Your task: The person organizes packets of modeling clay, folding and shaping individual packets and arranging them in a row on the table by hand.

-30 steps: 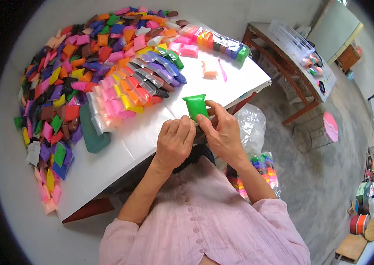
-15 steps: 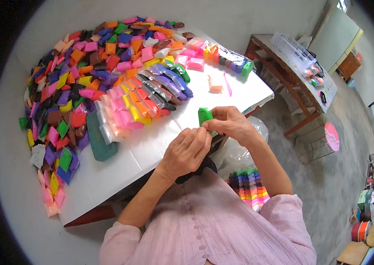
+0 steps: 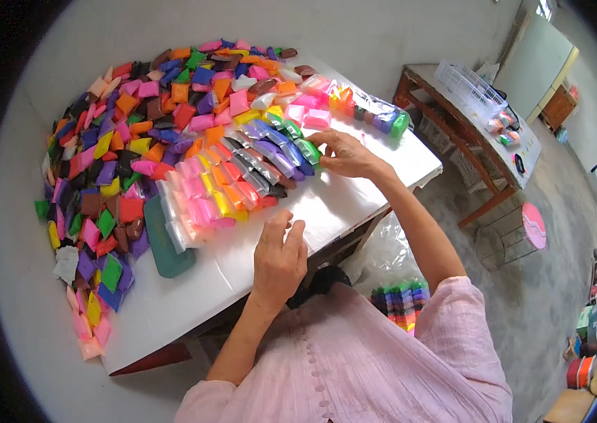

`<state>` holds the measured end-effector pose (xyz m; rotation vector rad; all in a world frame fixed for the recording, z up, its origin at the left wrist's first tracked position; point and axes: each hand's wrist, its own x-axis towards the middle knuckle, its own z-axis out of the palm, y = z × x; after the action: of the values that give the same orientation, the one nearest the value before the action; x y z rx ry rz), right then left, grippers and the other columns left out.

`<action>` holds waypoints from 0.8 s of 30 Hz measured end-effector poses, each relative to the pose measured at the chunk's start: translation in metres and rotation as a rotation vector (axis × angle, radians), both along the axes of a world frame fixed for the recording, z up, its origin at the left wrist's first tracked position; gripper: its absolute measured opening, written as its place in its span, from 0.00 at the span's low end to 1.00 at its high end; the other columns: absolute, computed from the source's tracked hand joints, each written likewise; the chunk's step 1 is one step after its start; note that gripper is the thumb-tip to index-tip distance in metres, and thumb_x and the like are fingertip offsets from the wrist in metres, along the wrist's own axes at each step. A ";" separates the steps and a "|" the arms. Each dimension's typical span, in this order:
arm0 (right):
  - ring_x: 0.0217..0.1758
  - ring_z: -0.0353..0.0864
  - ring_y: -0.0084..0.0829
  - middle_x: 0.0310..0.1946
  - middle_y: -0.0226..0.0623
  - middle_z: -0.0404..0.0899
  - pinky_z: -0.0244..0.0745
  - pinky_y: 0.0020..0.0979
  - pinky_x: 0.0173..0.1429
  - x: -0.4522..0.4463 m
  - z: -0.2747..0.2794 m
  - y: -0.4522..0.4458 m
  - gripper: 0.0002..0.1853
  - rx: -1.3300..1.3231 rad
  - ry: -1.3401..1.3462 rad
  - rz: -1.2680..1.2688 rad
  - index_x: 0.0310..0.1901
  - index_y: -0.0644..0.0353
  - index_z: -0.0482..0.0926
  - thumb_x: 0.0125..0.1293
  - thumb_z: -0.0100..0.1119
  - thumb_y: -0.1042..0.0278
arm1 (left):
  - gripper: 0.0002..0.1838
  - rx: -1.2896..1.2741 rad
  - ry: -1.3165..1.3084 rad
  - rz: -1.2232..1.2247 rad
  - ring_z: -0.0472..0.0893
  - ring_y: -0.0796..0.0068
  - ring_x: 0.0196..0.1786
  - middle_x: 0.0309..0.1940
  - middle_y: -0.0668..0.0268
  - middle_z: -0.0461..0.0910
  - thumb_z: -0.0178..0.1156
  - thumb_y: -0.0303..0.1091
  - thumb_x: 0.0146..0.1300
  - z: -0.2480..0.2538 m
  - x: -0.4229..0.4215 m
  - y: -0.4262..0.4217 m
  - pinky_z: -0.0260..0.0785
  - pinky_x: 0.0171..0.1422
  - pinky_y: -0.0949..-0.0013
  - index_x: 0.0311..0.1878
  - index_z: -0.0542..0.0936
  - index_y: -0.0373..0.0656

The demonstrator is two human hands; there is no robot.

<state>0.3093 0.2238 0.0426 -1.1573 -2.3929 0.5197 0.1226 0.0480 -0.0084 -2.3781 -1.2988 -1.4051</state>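
At the right end of the laid-out rows, my right hand (image 3: 349,154) has its thumb and fingers around the end of a green packet (image 3: 307,150), which looks like soft modelling clay in clear wrap. The packet lies against a blue one, in overlapping rows of coloured packets (image 3: 231,183) running from pale pink to green. My left hand (image 3: 281,259) is over the table's front edge, fingers apart and holding nothing. A dark green block (image 3: 168,240) lies at the rows' left end.
Loose coloured packets (image 3: 129,141) are heaped along the back and left of the white table (image 3: 199,296). A clear bag of packets (image 3: 362,107) lies at the back right. Below the edge sits a plastic bag (image 3: 383,250) beside more packets. A stool (image 3: 531,225) stands to the right.
My right hand has moved up and left with the green packet to the end of the rows. My left hand has let go and drawn back slightly, its fingers now spread.
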 end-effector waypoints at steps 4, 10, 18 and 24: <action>0.45 0.82 0.35 0.52 0.44 0.82 0.78 0.37 0.51 -0.003 0.003 -0.004 0.24 -0.026 0.055 -0.032 0.58 0.61 0.79 0.57 0.60 0.74 | 0.18 -0.047 0.046 0.010 0.77 0.52 0.50 0.51 0.50 0.73 0.62 0.18 0.52 -0.002 0.000 -0.001 0.74 0.54 0.57 0.48 0.76 0.32; 0.39 0.84 0.35 0.45 0.46 0.83 0.79 0.36 0.48 -0.004 -0.010 0.001 0.20 0.075 0.066 -0.089 0.52 0.65 0.81 0.56 0.61 0.77 | 0.18 -0.044 0.077 0.016 0.77 0.50 0.51 0.51 0.49 0.73 0.62 0.18 0.52 -0.004 0.001 0.000 0.73 0.56 0.56 0.48 0.76 0.33; 0.39 0.84 0.37 0.44 0.46 0.81 0.77 0.37 0.48 0.002 -0.008 -0.017 0.17 0.185 0.152 -0.171 0.50 0.67 0.80 0.57 0.61 0.78 | 0.17 0.001 0.056 -0.016 0.78 0.52 0.48 0.47 0.52 0.76 0.62 0.19 0.52 0.001 0.001 0.000 0.73 0.54 0.56 0.48 0.76 0.33; 0.44 0.82 0.49 0.44 0.48 0.79 0.79 0.44 0.49 -0.005 -0.011 -0.078 0.16 0.390 0.181 -0.272 0.49 0.63 0.78 0.58 0.62 0.75 | 0.16 -0.052 0.022 -0.045 0.78 0.54 0.47 0.46 0.55 0.77 0.62 0.20 0.52 0.016 -0.012 -0.009 0.72 0.54 0.56 0.47 0.77 0.37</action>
<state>0.3045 0.1460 0.0320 -1.1726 -2.0222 0.0596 0.1106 0.0390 0.0072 -2.4636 -1.3002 -1.3692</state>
